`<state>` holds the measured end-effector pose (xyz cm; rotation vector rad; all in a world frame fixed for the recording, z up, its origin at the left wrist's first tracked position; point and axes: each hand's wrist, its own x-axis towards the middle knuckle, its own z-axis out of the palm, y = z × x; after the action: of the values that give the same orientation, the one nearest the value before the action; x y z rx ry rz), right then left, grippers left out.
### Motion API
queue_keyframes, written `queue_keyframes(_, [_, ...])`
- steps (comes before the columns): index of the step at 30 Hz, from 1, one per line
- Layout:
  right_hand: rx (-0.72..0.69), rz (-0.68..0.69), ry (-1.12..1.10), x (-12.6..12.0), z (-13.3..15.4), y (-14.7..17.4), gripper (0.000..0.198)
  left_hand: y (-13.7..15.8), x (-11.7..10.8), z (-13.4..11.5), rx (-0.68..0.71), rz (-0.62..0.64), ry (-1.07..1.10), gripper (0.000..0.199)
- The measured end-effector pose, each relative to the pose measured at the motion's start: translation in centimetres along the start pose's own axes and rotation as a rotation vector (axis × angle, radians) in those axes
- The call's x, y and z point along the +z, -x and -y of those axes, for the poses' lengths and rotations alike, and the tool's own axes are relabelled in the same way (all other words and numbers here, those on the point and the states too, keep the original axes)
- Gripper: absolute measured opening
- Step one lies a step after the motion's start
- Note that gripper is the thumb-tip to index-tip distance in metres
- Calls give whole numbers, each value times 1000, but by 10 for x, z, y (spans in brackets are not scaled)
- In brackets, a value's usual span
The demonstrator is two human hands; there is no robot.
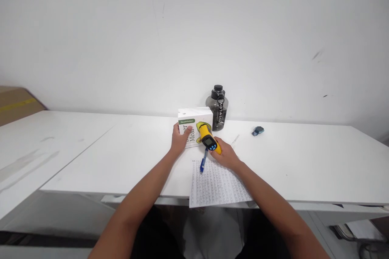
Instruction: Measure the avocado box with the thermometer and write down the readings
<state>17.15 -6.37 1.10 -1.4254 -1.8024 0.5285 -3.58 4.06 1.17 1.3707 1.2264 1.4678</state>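
My left hand (180, 137) grips the left side of a white box (195, 115) with a green label and an avocado picture, its thumb across the front. The box stands upright on the table. In my right hand (224, 153) is a yellow and black infrared thermometer (209, 141), its small screen facing me and its nose pointing at the front of the box. A blue pen (203, 162) lies on a printed sheet (216, 188) below the thermometer. The thermometer hides part of the avocado picture, and my left hand covers some of the lettering.
Behind the box, to its right, stands a dark translucent water bottle (219, 111) with a strap. A small teal and dark object (258, 130) lies farther right on the white table (306, 162). A cardboard box (16, 103) with yellow tape is at the far left.
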Motion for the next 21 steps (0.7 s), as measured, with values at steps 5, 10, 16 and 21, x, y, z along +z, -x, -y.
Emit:
queue_keyframes(5, [11,6,9,-1,1,0,49,-1,-1,2,-7,2,-15,60])
queue_keyframes(10, [4,-88,-58,4,-4,1,59,-2,-1,0,-15,6,-17,60])
queue_keyframes(16, [98,-336,-179,6,-3,0,63,-3,-1,-4,-37,18,1,58])
queue_keyframes(21, [225,-472,-270,3,0,-4,58,-5,-2,-3,-62,25,-9,60])
